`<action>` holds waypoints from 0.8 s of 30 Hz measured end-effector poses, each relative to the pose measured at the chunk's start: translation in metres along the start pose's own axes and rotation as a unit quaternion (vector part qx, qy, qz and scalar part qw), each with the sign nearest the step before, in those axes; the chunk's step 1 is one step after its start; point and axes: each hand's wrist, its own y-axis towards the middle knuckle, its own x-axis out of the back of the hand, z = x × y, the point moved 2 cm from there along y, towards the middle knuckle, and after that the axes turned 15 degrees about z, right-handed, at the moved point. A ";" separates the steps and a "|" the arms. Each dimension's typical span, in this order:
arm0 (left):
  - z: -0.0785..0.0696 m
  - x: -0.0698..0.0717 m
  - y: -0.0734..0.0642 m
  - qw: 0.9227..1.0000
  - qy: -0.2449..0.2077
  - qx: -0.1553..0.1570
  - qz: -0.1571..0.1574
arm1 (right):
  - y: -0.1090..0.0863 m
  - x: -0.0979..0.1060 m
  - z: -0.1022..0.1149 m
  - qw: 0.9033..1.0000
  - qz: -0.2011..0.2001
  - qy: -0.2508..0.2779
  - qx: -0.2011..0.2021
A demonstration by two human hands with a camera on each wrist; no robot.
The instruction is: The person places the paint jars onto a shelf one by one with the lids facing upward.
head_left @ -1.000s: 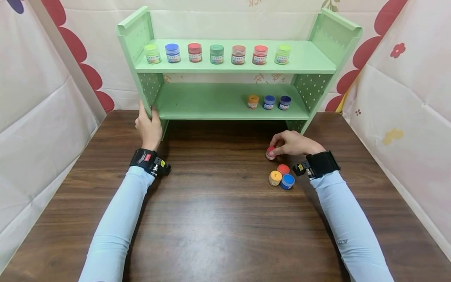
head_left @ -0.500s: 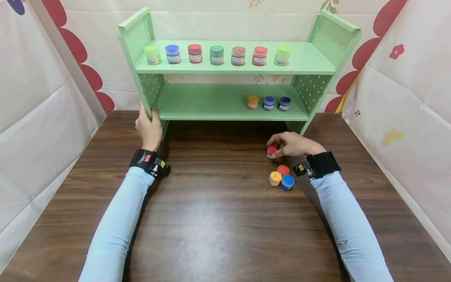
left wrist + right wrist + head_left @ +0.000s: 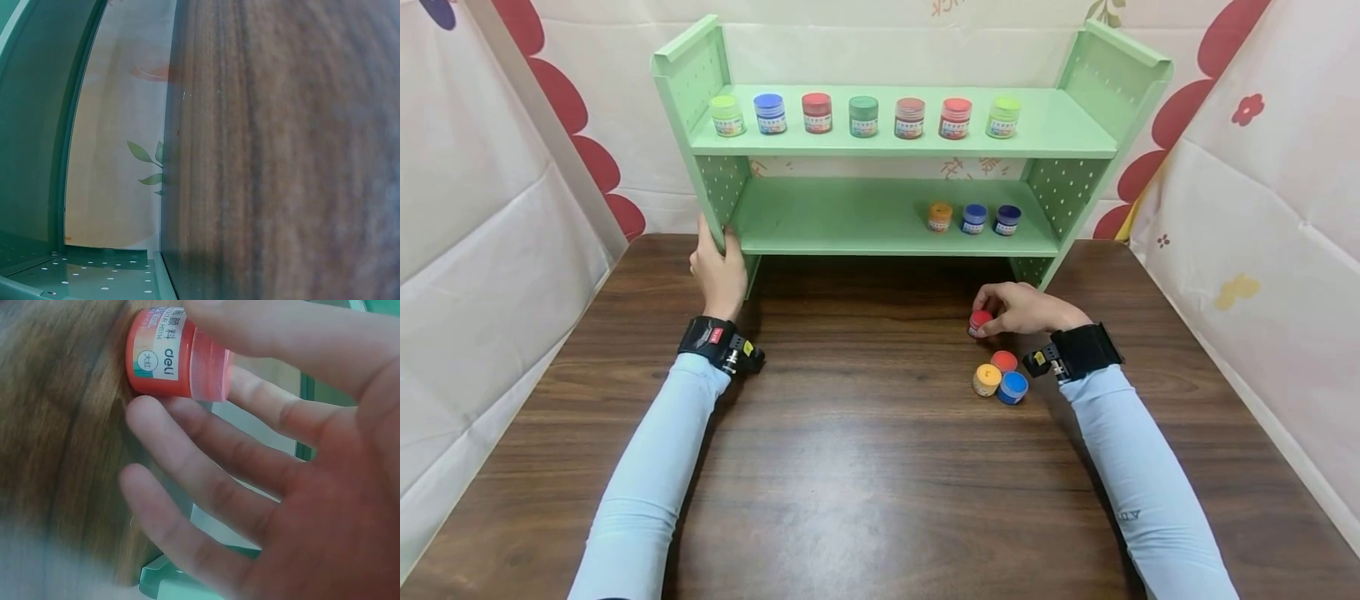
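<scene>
At the left end of the green shelf rack (image 3: 880, 240), my left hand (image 3: 721, 271) grips the lower part of its side panel, thumb on the inner side. My right hand (image 3: 1022, 308) holds a small red paint jar (image 3: 980, 323) between thumb and fingers, in front of the rack. In the right wrist view the red paint jar (image 3: 159, 353) shows a white label, and its base is at the wood. The other fingers spread out below it. Close by on the table stand a red-lidded jar (image 3: 1004, 361), a yellow jar (image 3: 987, 380) and a blue jar (image 3: 1012, 387).
Several paint jars stand in a row on the upper shelf (image 3: 1037, 121). On the lower shelf (image 3: 827, 217) an orange jar (image 3: 940, 217), a blue jar (image 3: 974, 219) and a dark blue jar (image 3: 1007, 220) stand toward the right. Printed cloth (image 3: 1247, 250) borders the wooden table (image 3: 835, 467).
The red jar has shifted very slightly to the right between my right thumb and fingers. My left hand stays on the side panel, and the other jars stand as before.
</scene>
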 end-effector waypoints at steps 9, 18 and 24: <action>0.000 0.000 0.000 1.000 -0.004 0.001 0.003 | 0.000 0.000 -0.003 1.000 0.006 0.026 0.004; -0.001 0.000 0.000 1.000 -0.006 -0.001 0.000 | 0.000 0.000 -0.007 0.999 0.008 0.039 0.017; 0.000 0.000 0.000 1.000 -0.003 0.004 -0.001 | -0.001 0.000 -0.008 0.998 0.010 0.050 0.026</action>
